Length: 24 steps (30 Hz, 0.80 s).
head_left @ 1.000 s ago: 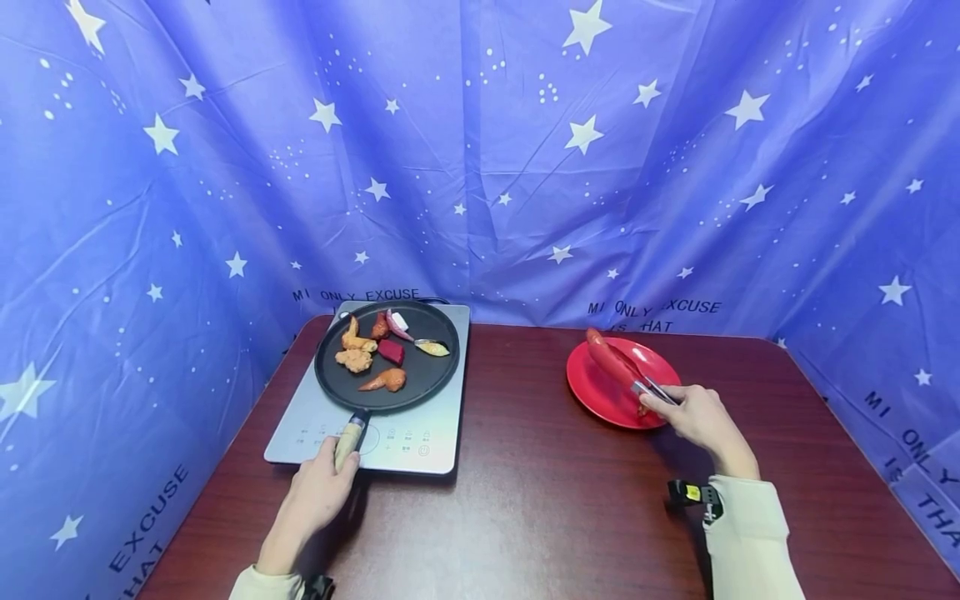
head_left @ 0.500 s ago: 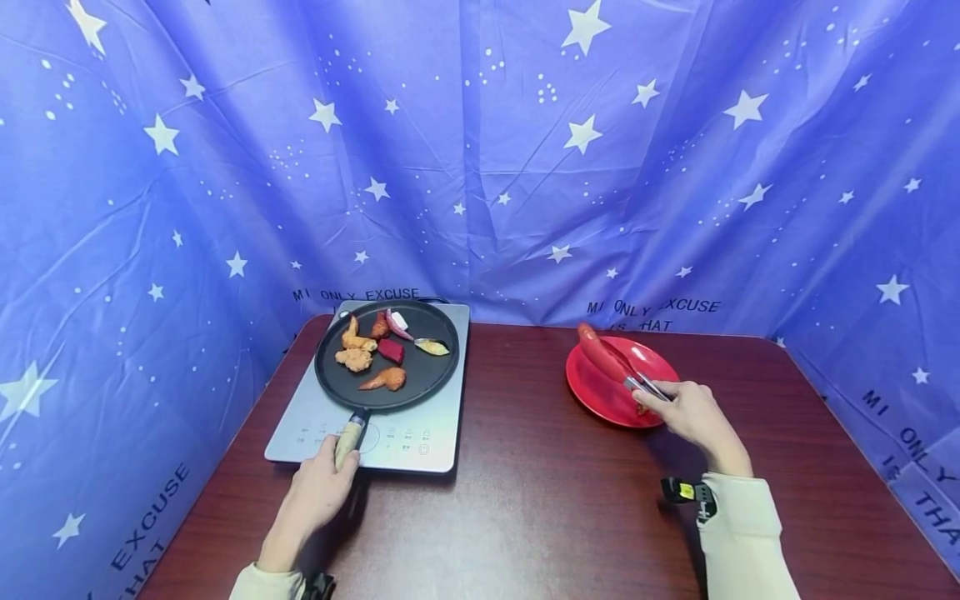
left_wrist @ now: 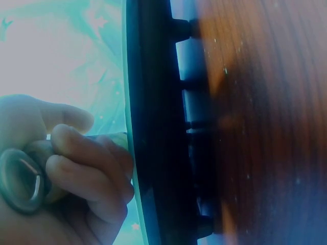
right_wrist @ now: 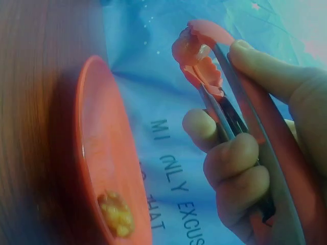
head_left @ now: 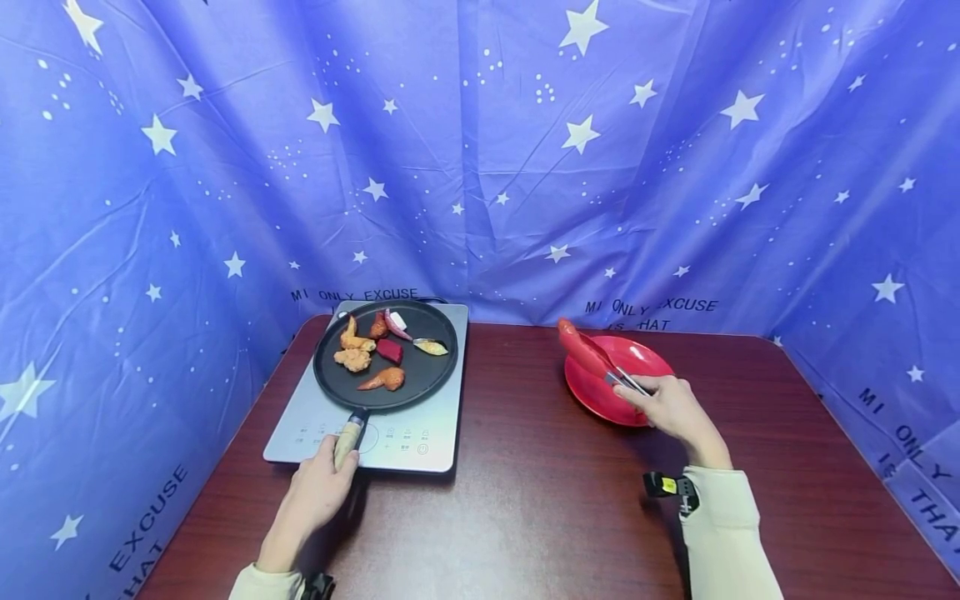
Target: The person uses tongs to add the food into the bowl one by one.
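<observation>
My left hand [head_left: 318, 493] grips the pale handle [head_left: 349, 442] of a black frying pan [head_left: 420, 387], its fingers curled round it in the left wrist view. In the pan lie several food pieces, among them a chicken wing [head_left: 385, 379], a fried chicken piece [head_left: 352, 360], a dark red cube [head_left: 389, 351] and an onion wedge [head_left: 397, 323]. My right hand [head_left: 678, 417] holds red-tipped metal tongs [head_left: 585, 350] over the left side of a red plate [head_left: 648, 358]. Between the tong tips is a small brownish, glossy food piece [right_wrist: 189, 48], kind unclear.
The pan sits on a silver induction cooktop [head_left: 292, 442] at the table's left. On the plate lies a yellow-brown food piece [right_wrist: 116, 214], seen in the right wrist view. A starry blue curtain [head_left: 517, 167] hangs round the dark red table [head_left: 525, 517].
My right hand has moved left with the tongs, whose tips now reach past the plate's left rim. The left hand and the pan have stayed in place.
</observation>
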{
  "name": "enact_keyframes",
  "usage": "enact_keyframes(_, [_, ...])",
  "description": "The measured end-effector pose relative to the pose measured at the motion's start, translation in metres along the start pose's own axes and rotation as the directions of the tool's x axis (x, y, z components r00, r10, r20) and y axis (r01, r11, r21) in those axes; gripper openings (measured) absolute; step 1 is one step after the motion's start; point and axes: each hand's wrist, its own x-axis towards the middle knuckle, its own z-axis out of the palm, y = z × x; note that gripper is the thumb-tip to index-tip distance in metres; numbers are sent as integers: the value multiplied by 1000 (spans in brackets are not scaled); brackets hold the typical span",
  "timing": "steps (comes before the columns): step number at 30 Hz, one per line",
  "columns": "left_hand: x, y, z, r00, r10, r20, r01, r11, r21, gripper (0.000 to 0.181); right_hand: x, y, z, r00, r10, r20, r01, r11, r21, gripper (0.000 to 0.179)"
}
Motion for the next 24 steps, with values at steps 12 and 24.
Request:
enact_keyframes(12, [-1, 1, 0, 1000, -4, 12, 4, 1000, 5, 31, 11, -21, 9, 998, -40, 46, 38, 998, 53, 34])
enact_keyframes(24, [0, -1, 1, 1000, 9, -8, -9, 1000, 14, 26, 22, -55, 18, 995, -62, 83, 53, 994, 98, 25])
